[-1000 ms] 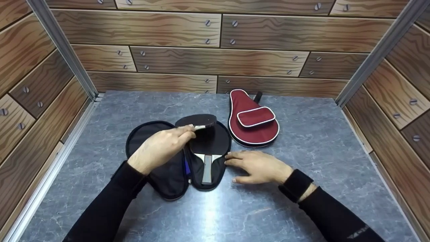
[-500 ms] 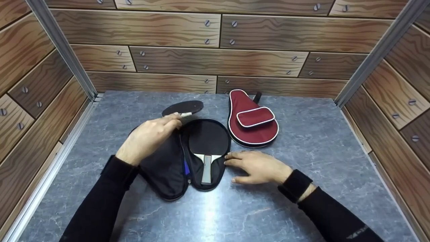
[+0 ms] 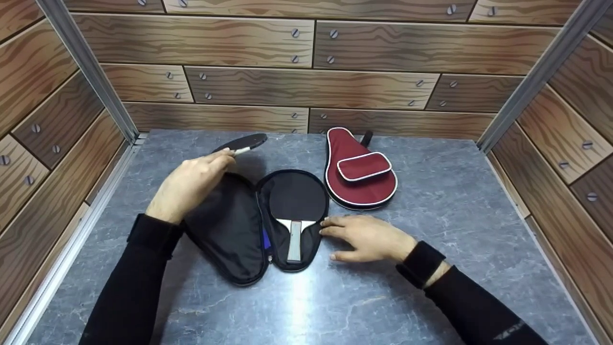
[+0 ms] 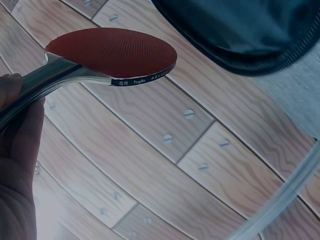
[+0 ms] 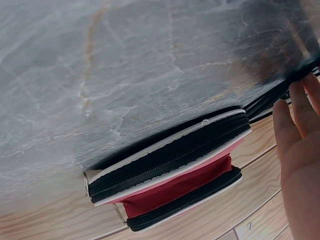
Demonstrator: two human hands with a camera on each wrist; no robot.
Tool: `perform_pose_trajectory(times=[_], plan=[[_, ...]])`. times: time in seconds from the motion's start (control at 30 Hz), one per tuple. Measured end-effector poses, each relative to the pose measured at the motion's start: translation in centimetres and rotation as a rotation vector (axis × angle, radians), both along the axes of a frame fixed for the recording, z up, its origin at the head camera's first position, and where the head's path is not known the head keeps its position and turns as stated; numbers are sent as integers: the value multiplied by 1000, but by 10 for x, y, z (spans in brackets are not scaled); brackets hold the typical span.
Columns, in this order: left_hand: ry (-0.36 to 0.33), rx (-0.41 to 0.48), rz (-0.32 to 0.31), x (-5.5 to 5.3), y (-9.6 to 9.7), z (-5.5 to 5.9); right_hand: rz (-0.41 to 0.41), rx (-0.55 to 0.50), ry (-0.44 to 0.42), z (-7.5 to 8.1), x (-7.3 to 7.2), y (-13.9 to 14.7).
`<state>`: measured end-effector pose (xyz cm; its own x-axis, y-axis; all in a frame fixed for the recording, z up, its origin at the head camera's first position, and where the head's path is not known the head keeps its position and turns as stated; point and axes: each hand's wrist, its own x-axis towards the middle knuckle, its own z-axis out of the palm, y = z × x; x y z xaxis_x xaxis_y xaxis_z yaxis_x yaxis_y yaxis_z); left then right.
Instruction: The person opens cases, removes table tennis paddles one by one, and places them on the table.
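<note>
My left hand [image 3: 194, 181] grips a table tennis bat [image 4: 115, 52] by its handle. In the head view the bat's black side faces up; the left wrist view shows red rubber underneath. Below that hand lies an unzipped black bat case [image 3: 225, 239], spread in two halves. A second bat [image 3: 297, 196] rests in its right half, black face up, grey handle toward me. My right hand [image 3: 368, 238] has straight fingers, the tips touching the right edge of the case. Beyond it sits a red bat case [image 3: 354, 187] with white piping and a small front pocket.
The grey marbled table [image 3: 383, 306] is bounded by wood-patterned walls [image 3: 306, 86] at the back and sides. Metal corner posts [image 3: 88, 72] stand at the back corners. A black strap [image 3: 367, 139] sticks out from the red case.
My left hand has carried the bat up and to the left, from above the case's right half to beyond its left half. The right hand stays in place.
</note>
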<state>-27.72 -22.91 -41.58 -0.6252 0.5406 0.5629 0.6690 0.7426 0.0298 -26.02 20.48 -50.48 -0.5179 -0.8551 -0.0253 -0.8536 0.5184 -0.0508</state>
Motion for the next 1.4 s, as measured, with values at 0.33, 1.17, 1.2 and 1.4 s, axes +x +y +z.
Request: perform_pose_trajectory(times=[0.33, 1.17, 1.2, 1.4], plan=[[-30, 87, 19, -12, -27, -2, 10, -13, 2, -1, -1, 0], [-52, 257, 215, -48, -86, -15, -6, -13, -1, -1, 1, 3], [-46, 263, 224, -49, -88, -16, -4, -14, 0, -1, 1, 3], [-37, 325, 344, -51, -99, -20, 3, -14, -1, -2, 1, 1]])
